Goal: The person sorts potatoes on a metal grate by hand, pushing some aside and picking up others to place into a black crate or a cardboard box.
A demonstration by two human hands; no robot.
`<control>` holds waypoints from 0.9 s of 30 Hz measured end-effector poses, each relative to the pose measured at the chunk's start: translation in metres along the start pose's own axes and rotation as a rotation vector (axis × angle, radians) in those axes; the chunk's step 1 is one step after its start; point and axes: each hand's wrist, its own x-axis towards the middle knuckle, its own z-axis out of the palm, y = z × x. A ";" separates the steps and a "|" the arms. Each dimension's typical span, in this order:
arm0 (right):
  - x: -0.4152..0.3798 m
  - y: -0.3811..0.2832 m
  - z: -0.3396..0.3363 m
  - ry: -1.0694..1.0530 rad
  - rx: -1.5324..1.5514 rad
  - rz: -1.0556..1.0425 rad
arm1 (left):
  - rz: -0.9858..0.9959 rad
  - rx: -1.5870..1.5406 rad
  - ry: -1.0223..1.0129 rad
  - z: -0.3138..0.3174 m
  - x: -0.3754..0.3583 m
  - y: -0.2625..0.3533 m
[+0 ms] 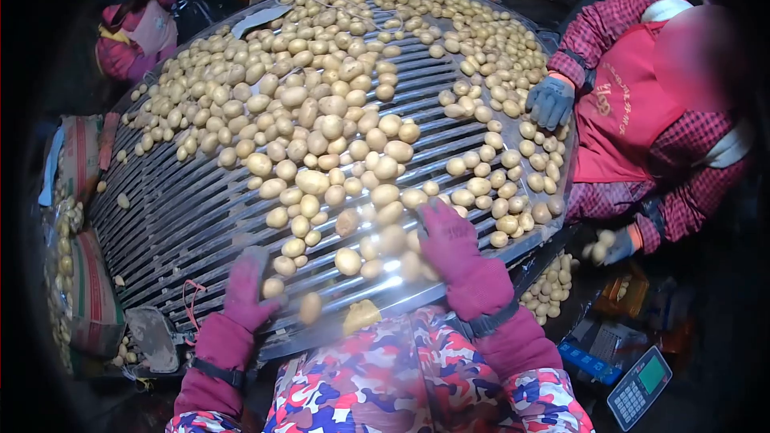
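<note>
Both of my hands wear magenta gloves over a slatted metal table (184, 224) heaped with potatoes (321, 128). My left hand (251, 289) lies at the near left part of the slats, fingers apart, its thumb close to a small potato (273, 287). On the right, my right hand (447, 239) rests palm down beside several potatoes at the near edge, with fingers spread and nothing seen gripped. A blurred potato (310, 308) lies between my hands, and a yellowish piece (362, 316) is at the table's near rim.
A co-worker (634, 104) at the right has one gloved hand on the table's edge and potatoes in the other. Another person (138, 32) stands at the far left. Sacks (95, 289) line the left side. A scale display (639, 387) is at the lower right.
</note>
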 end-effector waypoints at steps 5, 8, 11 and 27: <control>0.017 0.012 -0.006 -0.068 0.212 0.093 | 0.014 -0.002 -0.091 0.028 0.009 0.007; 0.011 -0.003 -0.031 -0.006 0.378 0.061 | 0.050 -0.078 -0.012 0.041 0.027 0.023; 0.002 -0.029 -0.023 -0.020 0.081 -0.258 | 0.108 -0.072 -0.010 0.052 0.037 0.029; -0.092 0.078 -0.127 -0.135 -0.291 0.243 | 0.189 -0.061 -0.013 0.057 0.053 0.035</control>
